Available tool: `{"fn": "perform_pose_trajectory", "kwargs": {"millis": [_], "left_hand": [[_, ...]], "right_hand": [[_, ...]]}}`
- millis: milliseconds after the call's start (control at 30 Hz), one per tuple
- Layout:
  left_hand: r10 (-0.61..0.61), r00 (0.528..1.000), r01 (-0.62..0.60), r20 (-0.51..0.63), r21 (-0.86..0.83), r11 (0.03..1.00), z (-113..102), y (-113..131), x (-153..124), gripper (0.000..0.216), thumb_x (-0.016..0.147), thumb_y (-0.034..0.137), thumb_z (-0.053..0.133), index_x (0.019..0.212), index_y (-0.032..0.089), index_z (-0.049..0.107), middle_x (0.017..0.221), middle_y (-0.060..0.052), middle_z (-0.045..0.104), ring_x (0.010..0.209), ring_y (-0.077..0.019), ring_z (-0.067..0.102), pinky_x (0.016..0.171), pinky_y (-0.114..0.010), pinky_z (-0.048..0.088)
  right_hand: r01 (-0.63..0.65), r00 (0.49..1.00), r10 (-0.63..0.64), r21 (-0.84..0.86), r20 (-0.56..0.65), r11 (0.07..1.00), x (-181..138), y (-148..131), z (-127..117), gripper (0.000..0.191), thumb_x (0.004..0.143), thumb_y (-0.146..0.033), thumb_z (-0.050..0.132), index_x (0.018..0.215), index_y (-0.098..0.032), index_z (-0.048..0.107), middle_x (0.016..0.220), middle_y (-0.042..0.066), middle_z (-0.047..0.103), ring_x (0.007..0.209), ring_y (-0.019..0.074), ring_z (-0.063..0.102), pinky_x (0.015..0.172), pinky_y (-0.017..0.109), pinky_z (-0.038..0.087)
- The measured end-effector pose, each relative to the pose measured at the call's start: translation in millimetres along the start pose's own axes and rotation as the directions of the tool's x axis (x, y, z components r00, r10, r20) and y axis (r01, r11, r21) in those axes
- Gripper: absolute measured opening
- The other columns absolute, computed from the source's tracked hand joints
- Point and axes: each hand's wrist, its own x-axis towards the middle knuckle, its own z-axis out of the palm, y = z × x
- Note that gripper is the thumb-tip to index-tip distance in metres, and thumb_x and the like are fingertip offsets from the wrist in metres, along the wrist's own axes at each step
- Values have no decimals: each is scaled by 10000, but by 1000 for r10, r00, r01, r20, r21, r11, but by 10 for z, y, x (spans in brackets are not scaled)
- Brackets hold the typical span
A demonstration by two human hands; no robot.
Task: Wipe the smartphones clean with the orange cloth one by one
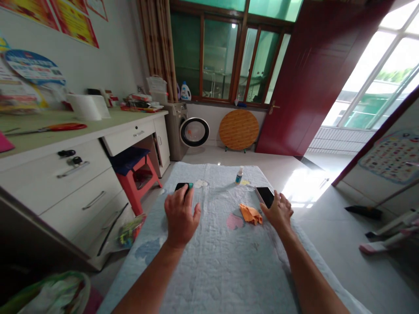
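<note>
My left hand (180,213) lies over the near side of a dark, phone-like object (182,186) on the cloth-covered table. Its fingers stretch forward onto the object and the thumb stands apart. On the right, my right hand (278,210) spans the near end of a black-screened smartphone (266,197), with the thumb at its left edge and the fingers at its right edge. A crumpled orange cloth (251,214) rests just left of that hand. Farther back stands a small bottle (239,176) with a blue label, upright and apart from both hands.
A pale blue quilted cover (216,266) spreads over the table. Along the left runs a white desk (75,174), with a red stool (135,174) beside it. Behind are an open-doored washing machine (176,131), a round wooden board (238,129) and a red door (301,78).
</note>
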Motion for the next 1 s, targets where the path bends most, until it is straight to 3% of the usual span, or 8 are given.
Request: {"fn": "perform_pose_trajectory", "kwargs": {"millis": [133, 300, 467, 600, 800, 1000], "left_hand": [[-223, 972, 208, 74, 173, 963, 16, -216, 72, 649, 815, 451, 599, 1321, 68, 461, 1306, -251, 489, 1200, -411, 448, 998, -566, 306], [-306, 921, 227, 242, 306, 925, 89, -316, 30, 784, 783, 584, 561, 1348, 61, 415, 1118, -211, 587, 1033, -383, 549, 871, -481, 400], [-331, 886, 205, 324, 366, 908, 109, -339, -1, 756, 803, 561, 535, 1346, 49, 414, 1091, -201, 603, 977, -351, 583, 834, -423, 424], [-337, 879, 208, 337, 364, 908, 147, -394, -21, 740, 808, 545, 526, 1339, 40, 417, 1089, -211, 605, 997, -358, 570, 825, -422, 428], [-340, 886, 225, 315, 349, 910, 218, -434, -38, 723, 788, 508, 538, 1326, 37, 427, 1072, -210, 610, 1024, -360, 548, 868, -447, 406], [-373, 894, 294, 249, 301, 907, 270, -428, -28, 712, 753, 422, 566, 1304, -6, 426, 1071, -227, 602, 1041, -364, 536, 906, -463, 381]], "right_hand": [[245, 968, -237, 121, -80, 962, -76, -81, -59, 605, 796, -429, 537, 1350, -194, 468, 1395, 151, 441, 1271, 339, 389, 1005, 479, 351], [488, 864, -503, 261, -10, 833, -297, -217, -132, 400, 841, -378, 522, 1201, -224, 603, 1265, 111, 544, 1135, 289, 500, 970, 436, 403], [554, 825, -564, 255, -36, 793, -498, -285, -60, 363, 877, -328, 508, 1206, -209, 606, 1251, 117, 561, 1141, 282, 488, 993, 431, 384], [558, 816, -577, 232, 22, 797, -563, -307, -38, 334, 884, -285, 512, 1200, -253, 614, 1187, 89, 599, 1075, 252, 514, 945, 384, 388], [536, 813, -577, 281, 83, 796, -596, -335, -42, 235, 939, -284, 445, 1011, -266, 669, 995, 47, 637, 930, 199, 539, 850, 310, 391], [545, 828, -560, 211, 19, 812, -612, -316, 67, 291, 901, -260, 472, 1144, -262, 634, 1194, 71, 609, 1099, 252, 488, 948, 385, 367]]}}
